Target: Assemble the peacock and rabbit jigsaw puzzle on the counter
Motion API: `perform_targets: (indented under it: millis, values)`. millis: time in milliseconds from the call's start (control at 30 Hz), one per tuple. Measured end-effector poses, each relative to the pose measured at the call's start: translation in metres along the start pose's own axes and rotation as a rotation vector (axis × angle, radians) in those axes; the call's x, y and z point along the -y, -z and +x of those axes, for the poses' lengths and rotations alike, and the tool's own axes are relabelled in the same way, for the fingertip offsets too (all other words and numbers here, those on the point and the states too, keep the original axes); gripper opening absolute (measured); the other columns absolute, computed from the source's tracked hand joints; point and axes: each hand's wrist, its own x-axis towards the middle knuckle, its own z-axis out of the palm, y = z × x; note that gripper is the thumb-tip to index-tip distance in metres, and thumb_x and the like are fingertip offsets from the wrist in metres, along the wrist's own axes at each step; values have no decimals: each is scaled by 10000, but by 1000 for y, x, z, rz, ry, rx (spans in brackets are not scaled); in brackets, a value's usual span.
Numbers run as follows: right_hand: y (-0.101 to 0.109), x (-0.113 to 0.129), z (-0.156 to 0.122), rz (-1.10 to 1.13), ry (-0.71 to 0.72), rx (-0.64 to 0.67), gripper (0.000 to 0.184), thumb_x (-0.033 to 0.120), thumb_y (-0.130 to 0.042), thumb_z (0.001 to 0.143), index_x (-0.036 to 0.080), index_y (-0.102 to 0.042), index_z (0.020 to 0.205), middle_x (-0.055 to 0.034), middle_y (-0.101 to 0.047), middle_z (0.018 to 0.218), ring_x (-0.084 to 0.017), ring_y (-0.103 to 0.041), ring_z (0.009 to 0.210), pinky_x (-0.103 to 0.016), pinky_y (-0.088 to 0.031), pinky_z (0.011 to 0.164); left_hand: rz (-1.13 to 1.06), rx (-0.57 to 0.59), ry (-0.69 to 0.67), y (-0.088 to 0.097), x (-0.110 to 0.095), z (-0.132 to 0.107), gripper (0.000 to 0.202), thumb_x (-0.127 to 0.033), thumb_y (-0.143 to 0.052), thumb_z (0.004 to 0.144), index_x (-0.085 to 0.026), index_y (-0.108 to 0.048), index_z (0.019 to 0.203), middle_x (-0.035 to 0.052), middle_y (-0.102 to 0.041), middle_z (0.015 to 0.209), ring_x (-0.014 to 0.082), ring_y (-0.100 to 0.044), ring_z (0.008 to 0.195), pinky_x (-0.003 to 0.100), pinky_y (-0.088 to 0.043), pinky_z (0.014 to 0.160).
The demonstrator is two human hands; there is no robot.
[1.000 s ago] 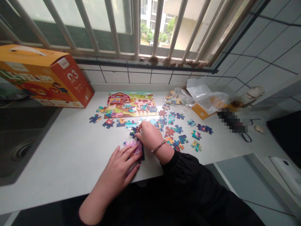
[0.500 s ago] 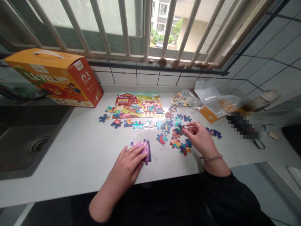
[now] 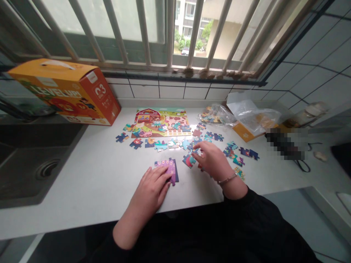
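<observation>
My left hand (image 3: 153, 186) lies with its fingers outstretched on a purple puzzle piece (image 3: 171, 173) with eye-like rings, near the front of the counter. A dark blue edge shows along that piece's right side. To the right, my right hand (image 3: 212, 159) hovers low over scattered puzzle pieces, thumb and forefinger bent but apart. Its fingertips are just above a piece with a red shape (image 3: 188, 161). I cannot see a piece between them. The hand covers part of the pile.
A farm picture board (image 3: 164, 118) lies at the back, pieces overlapping its lower edge. More loose pieces (image 3: 237, 160) lie right of my right hand. A bag of pieces (image 3: 216, 116), an opened orange box (image 3: 246, 133), a large orange box (image 3: 71, 95) and a sink (image 3: 63, 157) surround the area.
My right hand has moved left across the pile, uncovering several pieces on its right. My left hand stays on the purple piece, only slightly shifted.
</observation>
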Motion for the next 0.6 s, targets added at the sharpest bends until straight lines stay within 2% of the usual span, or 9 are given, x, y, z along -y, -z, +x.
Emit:
perform_targets:
  millis: [67, 133, 233, 300, 433, 600]
  values:
    - [-15, 26, 24, 18, 153, 82, 146, 255, -730, 1023, 230, -711, 1165, -99, -765, 1194, -290, -666, 1164, -421, -516, 1048, -7, -27, 10, 1, -1, 0, 295, -259, -580, 1100, -223, -725, 1355, 145, -703, 1527, 336, -658, 1430, 640, -487, 1264]
    - [-31, 44, 47, 12, 242, 165, 220, 237, -769, 1012, 225, -707, 1223, -100, -773, 1243, -290, -651, 1218, -429, -495, 1098, -19, -49, 20, 1, -3, 0, 272, -253, -587, 1097, -217, -723, 1331, 150, -705, 1515, 338, -662, 1413, 635, -496, 1254]
    - [-50, 60, 76, -54, 274, 269, 319, 220, -816, 976, 213, -706, 1276, -107, -781, 1275, -297, -644, 1228, -414, -487, 1096, -29, -74, 30, 2, -5, -1, 245, -242, -590, 1095, -226, -721, 1302, 145, -706, 1509, 334, -666, 1400, 621, -511, 1240]
    - [-57, 65, 89, -99, 251, 320, 317, 217, -827, 964, 202, -717, 1260, -112, -786, 1252, -297, -657, 1188, -393, -495, 1052, -31, -80, 35, 2, -6, -2, 241, -243, -587, 1098, -230, -719, 1299, 139, -706, 1507, 330, -664, 1400, 615, -509, 1241]
    - [-62, 68, 95, -111, 221, 335, 234, 196, -792, 982, 190, -727, 1206, -114, -790, 1211, -292, -674, 1128, -372, -499, 981, -43, -73, 41, 2, -7, -4, 237, -249, -590, 1101, -222, -715, 1301, 135, -700, 1517, 331, -658, 1405, 624, -501, 1241]
    - [-63, 68, 92, -89, 218, 324, 199, 142, -742, 987, 196, -716, 1177, -104, -781, 1183, -268, -670, 1104, -351, -483, 970, -44, -75, 45, 1, -6, -4, 232, -244, -591, 1100, -218, -719, 1291, 140, -704, 1506, 333, -660, 1396, 628, -494, 1245]
